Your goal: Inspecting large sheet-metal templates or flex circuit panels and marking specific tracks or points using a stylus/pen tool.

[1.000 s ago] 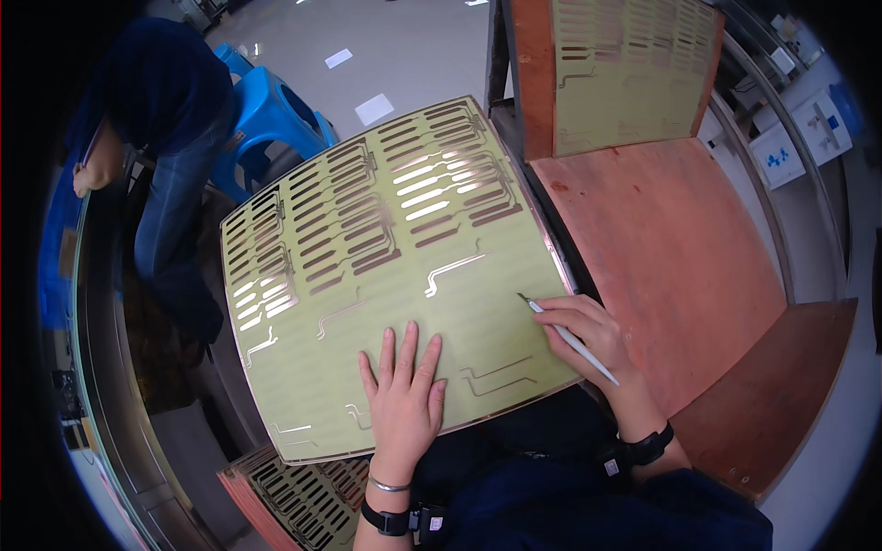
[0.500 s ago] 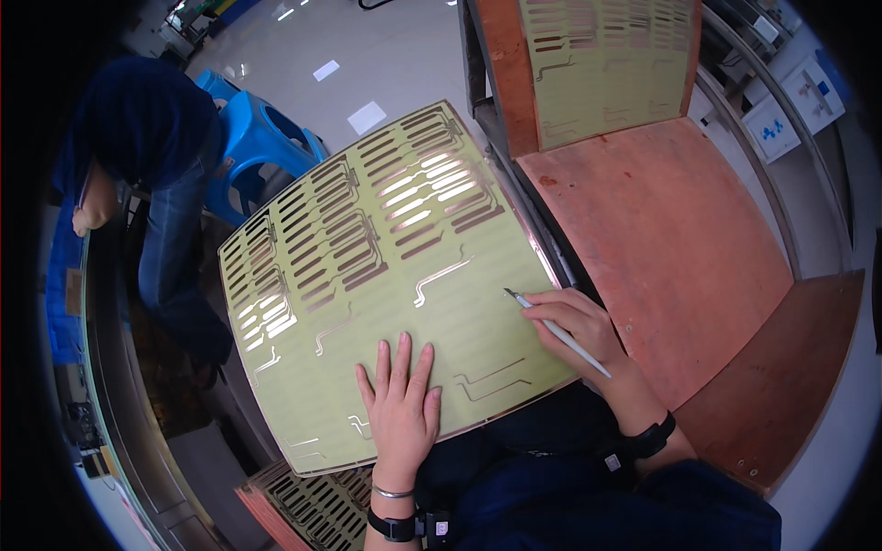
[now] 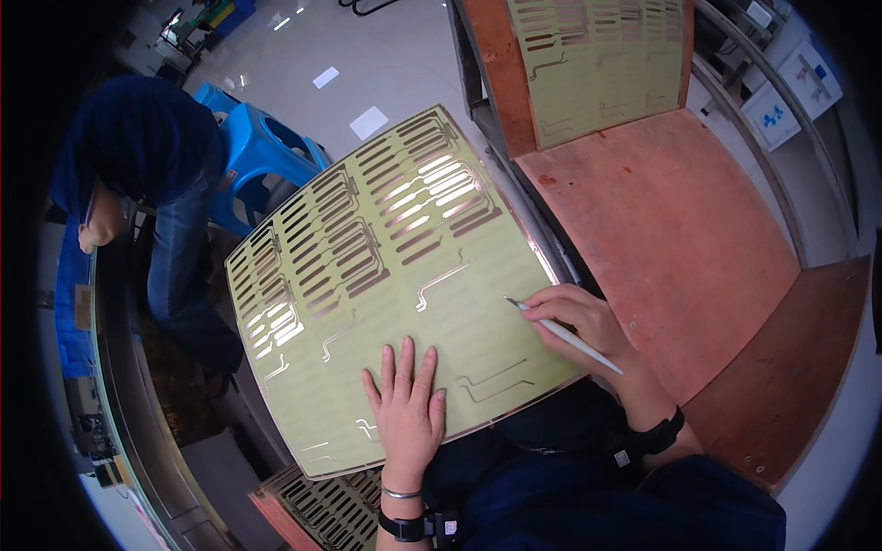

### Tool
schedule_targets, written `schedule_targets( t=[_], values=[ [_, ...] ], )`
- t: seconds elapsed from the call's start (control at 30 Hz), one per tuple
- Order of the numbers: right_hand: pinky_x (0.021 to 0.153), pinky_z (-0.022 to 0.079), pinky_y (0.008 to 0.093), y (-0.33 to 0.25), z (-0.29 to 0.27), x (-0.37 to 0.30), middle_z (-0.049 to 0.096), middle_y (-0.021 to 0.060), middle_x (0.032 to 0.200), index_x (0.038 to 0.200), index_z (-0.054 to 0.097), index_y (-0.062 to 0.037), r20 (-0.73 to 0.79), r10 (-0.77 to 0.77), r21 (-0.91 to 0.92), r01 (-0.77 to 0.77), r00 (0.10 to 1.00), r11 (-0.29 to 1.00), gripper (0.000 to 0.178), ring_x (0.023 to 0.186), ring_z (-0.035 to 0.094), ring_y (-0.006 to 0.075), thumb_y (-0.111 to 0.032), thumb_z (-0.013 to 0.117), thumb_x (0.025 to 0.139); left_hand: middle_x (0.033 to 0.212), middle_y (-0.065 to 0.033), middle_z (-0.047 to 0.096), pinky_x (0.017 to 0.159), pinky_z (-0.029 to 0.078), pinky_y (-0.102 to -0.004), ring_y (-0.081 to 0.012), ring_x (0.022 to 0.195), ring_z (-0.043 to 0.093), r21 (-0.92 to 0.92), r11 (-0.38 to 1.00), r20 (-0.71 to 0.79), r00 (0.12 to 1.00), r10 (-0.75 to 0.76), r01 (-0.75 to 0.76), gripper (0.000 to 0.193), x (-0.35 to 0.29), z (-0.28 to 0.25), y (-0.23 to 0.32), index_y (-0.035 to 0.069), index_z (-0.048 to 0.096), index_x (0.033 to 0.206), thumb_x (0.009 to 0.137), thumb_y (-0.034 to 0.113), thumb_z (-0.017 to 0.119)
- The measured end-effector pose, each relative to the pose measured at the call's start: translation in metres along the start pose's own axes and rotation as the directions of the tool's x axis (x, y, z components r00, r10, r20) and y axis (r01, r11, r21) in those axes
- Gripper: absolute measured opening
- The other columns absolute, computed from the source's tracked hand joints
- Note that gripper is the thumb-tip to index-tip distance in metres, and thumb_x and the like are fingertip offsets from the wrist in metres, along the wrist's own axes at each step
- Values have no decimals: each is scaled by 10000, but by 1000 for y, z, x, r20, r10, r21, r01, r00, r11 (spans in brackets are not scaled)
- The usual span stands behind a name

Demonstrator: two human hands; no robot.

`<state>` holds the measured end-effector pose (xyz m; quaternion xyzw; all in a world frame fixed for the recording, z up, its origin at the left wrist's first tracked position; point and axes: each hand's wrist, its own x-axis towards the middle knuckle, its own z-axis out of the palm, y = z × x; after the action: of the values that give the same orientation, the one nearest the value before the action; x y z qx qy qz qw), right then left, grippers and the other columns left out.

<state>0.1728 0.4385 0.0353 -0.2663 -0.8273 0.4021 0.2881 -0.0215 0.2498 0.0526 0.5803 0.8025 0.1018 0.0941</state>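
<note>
A large pale-green circuit panel (image 3: 478,331) with rows of shiny copper slots and thin traces lies tilted across my lap. My left hand (image 3: 407,413) rests flat on its near part, fingers spread, beside a small trace. In my right hand (image 3: 588,323) is a slim white-handled craft knife (image 3: 574,340), gripped like a pen. Its dark pointed tip is over the plain green area near the panel's right edge; whether it touches the surface I cannot tell.
Copper-coloured boards (image 3: 671,248) lie at the right, with another green panel (image 3: 602,73) propped behind. More slotted panels (image 3: 322,514) are stacked below left. A blue stool (image 3: 262,156) stands far left, next to a seated person in dark clothing (image 3: 147,138). Metal rails (image 3: 763,119) curve along the right.
The whole view has shifted slightly. My left hand stays flat on the panel, and my right hand still holds the knife over nearly the same spot.
</note>
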Motion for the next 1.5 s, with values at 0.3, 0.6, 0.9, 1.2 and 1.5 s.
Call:
schedule_targets(
  t=[0.3,0.6,0.9,1.2,1.5],
  values=[
    [782,529,335,5,8,-1,656,75,969,921,664,-59,-63,-47,-13,46,997,999,184,911,641,256,16,666,753,1513,-94,344,1158,97,-535,-328,1419,253,-7,1000,-5,1000,-2,2,544,0,0,0,163,479,1393,855,146,564],
    [821,519,337,4,11,1,655,94,976,952,661,-44,-90,-29,10,30,996,999,173,937,634,257,1,640,786,1515,-92,341,1157,92,-535,-327,1421,249,1,1000,1,1000,6,-6,546,-1,0,-1,158,470,1400,860,140,549],
    [808,514,327,-11,-6,-30,658,88,968,965,621,-49,18,63,183,-65,998,981,202,895,646,250,-15,675,773,1487,-98,384,1151,129,-540,-332,1398,296,-11,1000,-64,998,-6,5,510,-1,1,3,178,526,1353,849,105,561],
    [758,512,348,-23,7,-58,655,23,924,901,613,-85,103,-183,13,183,978,983,253,859,641,236,0,734,696,1373,-72,508,1121,245,-524,-300,1299,442,-206,927,47,943,329,-313,446,-14,1,24,226,626,1239,797,216,682],
    [747,521,349,-26,13,-58,673,34,916,877,642,-84,77,-220,-37,223,973,974,244,842,656,237,6,748,677,1365,-53,512,1123,252,-505,-276,1296,448,-230,924,4,949,314,-305,430,-16,0,24,230,627,1233,806,237,672]
  ],
)
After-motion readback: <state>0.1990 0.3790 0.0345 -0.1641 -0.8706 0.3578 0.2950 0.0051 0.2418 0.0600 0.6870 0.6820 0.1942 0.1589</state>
